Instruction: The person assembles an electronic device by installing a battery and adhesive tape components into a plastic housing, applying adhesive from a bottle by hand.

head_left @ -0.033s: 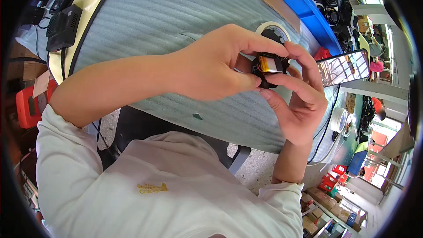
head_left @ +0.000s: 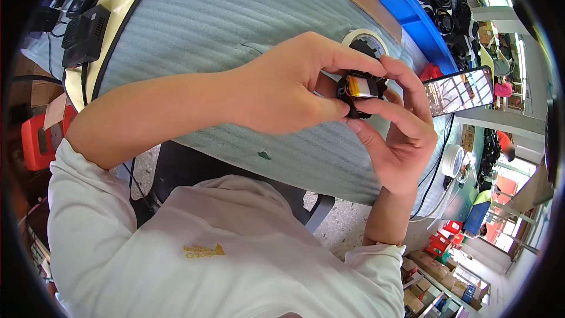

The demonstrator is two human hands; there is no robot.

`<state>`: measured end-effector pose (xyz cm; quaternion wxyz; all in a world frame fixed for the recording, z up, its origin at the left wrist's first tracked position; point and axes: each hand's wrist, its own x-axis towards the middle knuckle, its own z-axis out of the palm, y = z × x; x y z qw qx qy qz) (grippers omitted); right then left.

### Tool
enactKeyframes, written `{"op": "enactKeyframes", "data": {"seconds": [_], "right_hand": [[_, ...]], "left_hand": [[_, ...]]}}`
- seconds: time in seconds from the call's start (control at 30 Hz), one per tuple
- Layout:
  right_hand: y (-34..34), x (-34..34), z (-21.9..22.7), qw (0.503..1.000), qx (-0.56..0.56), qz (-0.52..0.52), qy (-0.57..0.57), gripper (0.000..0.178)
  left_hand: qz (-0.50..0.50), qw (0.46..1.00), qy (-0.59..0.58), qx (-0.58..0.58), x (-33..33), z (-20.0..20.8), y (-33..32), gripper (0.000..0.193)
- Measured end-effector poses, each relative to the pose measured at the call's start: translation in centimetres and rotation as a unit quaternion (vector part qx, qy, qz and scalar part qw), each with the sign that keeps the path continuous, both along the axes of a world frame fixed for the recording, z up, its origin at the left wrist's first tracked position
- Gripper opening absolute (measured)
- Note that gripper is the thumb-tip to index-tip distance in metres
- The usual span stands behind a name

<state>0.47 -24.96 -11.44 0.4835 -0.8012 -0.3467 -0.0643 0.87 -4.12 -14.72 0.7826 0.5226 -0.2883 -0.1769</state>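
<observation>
Nothing moved: both hands [head_left: 329,100] pinch black part [head_left: 360,91] (yellow-topped).

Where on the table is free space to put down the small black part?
Free: the grey ribbed mat between the black box and the hands. Crowded: the far right, with tape roll, phone and blue bin. Left hand and right hand hold the part.

Open room lies over the grey padded surface [head_left: 223,17] left of and below both hands. Obstacles: a tape roll [head_left: 366,40] just behind the hands, a phone [head_left: 459,90] close on the right, a blue bin [head_left: 412,9] at the far edge, and a black adapter [head_left: 85,34] at the left edge.
</observation>
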Motion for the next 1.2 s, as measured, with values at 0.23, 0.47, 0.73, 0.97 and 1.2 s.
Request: {"op": "enactKeyframes", "data": {"seconds": [0.23, 0.47, 0.73, 0.97, 1.2], "right_hand": [[-0.2, -0.3, 0.7, 0.993, -0.064, -0.042, -0.089, 0.030], [-0.3, -0.1, 0.0, 0.987, -0.078, -0.034, -0.134, 0.028], [0.5, -0.6, 0.0, 0.975, -0.117, -0.058, -0.182, 0.026], [0.8, -0.5, -0.3, 0.983, -0.067, -0.038, -0.168, 0.027], [-0.2, -0.3, 0.1, 0.986, 0.014, -0.033, -0.161, 0.039]], "left_hand": [[-0.001, 0.999, 0.046, -0.018, 0.0, -0.2, 0.0, 0.053], [0.002, 0.998, 0.038, 0.041, 0.0, 0.2, 0.1, 0.052], [0.064, 0.997, 0.032, 0.023, -0.4, -0.1, -0.5, 0.051], [0.073, 0.995, 0.063, -0.009, -0.8, -0.1, -0.3, 0.053], [0.008, 0.992, 0.119, -0.036, -0.7, 0.9, -0.2, 0.055]]}}
